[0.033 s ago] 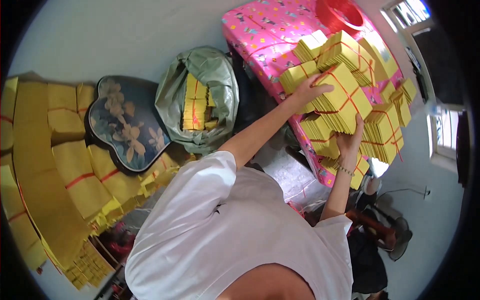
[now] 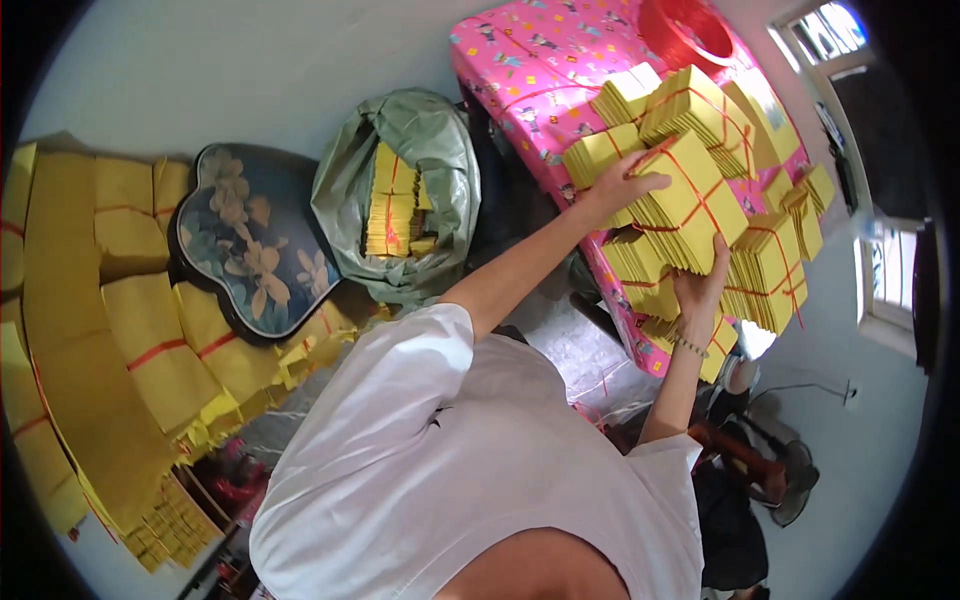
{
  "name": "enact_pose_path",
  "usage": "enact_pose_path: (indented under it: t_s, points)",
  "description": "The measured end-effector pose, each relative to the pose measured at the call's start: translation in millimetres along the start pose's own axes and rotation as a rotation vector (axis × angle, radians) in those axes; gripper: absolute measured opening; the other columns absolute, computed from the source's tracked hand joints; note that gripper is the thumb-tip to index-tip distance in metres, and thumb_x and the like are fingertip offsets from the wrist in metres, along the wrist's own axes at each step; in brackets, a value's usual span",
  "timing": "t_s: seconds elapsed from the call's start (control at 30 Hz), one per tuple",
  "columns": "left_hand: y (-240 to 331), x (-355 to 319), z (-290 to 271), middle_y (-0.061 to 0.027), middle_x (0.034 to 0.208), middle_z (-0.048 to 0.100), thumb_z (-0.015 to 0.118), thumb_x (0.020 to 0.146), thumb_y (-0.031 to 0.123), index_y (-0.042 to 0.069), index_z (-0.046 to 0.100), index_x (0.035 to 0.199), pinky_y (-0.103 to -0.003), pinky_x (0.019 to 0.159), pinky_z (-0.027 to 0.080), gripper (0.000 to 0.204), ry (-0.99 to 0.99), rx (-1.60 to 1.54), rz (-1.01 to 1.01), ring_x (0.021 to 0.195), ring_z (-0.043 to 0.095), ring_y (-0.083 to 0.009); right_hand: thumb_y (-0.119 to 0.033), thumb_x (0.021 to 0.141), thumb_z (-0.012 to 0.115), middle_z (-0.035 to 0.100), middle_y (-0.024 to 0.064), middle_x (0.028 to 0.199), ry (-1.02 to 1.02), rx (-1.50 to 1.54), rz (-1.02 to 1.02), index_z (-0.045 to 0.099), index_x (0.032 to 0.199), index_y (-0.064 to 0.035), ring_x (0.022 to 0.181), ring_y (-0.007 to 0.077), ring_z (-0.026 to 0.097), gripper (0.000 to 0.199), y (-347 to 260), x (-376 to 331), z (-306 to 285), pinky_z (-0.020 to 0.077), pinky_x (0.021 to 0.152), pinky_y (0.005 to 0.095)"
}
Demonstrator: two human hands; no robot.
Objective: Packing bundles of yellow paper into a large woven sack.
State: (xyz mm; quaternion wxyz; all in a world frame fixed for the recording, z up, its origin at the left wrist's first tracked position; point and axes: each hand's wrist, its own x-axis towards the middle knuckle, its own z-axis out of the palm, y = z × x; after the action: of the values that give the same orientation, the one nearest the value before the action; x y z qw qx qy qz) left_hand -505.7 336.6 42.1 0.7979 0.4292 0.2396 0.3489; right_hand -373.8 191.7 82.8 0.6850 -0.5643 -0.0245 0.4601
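Yellow paper bundle tied crosswise with red string [image 2: 685, 205] sits gripped between both hands above the pink patterned worktop [image 2: 530, 60]: right hand [image 2: 700, 285] cupped under its near edge, left hand [image 2: 620, 185] spread over its top corner. It looks like a dense, fairly heavy block of loose sheets, best held from opposite sides, since the string could slip. Beyond, similar tied yellow bundles [image 2: 700, 105] are stacked.

Right hand's [image 2: 703, 290] palm hidden behind the yellow bundle [image 2: 685, 205] (fingertips too)
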Motion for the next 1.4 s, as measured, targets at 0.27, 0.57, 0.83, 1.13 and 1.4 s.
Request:
enact_pose_path:
  t_s: [0.27,0.57,0.83,1.13,1.4]
  points:
    - [37,-84,0,-0.0064,0.112,0.055,0.072,0.075,0.028,0.001,0.042,0.132,-0.029,0.089,0.043,0.070,0.130,-0.036,0.258,0.101,0.053,-0.0151,-0.034,0.079,0.068,0.056,0.0065,0.119,-0.060,0.062,-0.165,0.049,0.122,-0.0059,0.113,0.0200,0.052,0.055,-6,-51,-2,0.0420,0.097,0.0385]
    - [56,-189,-108,-0.0099,0.118,0.053,0.043,0.089,0.059,0.005,0.038,0.137,-0.036,0.102,0.030,0.072,0.451,-0.154,0.353,0.112,0.048,-0.0201,-0.038,0.076,0.066,0.054,0.0115,0.123,-0.375,-0.345,0.117,0.044,0.128,-0.0017,0.111,0.0238,0.054,0.067,47,-53,96,0.0441,0.095,0.0387]
    - [-130,-239,-326,-0.0079,0.101,0.063,0.049,0.094,0.034,0.004,0.055,0.116,-0.026,0.073,0.046,0.039,1.087,0.572,0.046,0.088,0.059,-0.0151,-0.036,0.080,0.063,0.056,0.0091,0.120,-0.690,-0.354,0.546,0.047,0.125,-0.0024,0.110,0.0225,0.054,0.058,180,-2,218,0.0411,0.098,0.0376]
    - [-188,-165,-299,-0.0172,0.131,0.047,0.052,0.088,0.020,0.005,0.044,0.129,-0.039,0.104,0.031,0.044,0.648,0.996,-0.089,0.123,0.042,-0.0296,-0.041,0.082,0.061,0.054,0.0103,0.123,-0.816,-0.318,0.769,0.045,0.127,-0.0027,0.113,0.0223,0.051,0.061,351,32,253,0.0382,0.098,0.0369]
    - [-150,-182,-284,-0.0116,0.114,0.060,0.048,0.092,0.024,0.003,0.054,0.121,-0.032,0.093,0.041,0.036,0.611,0.142,-0.438,0.107,0.055,-0.0195,-0.026,0.075,0.070,0.052,0.0099,0.110,-0.614,-0.536,0.306,0.036,0.121,-0.0024,0.103,0.0204,0.052,0.061,339,126,216,0.0411,0.093,0.0333]
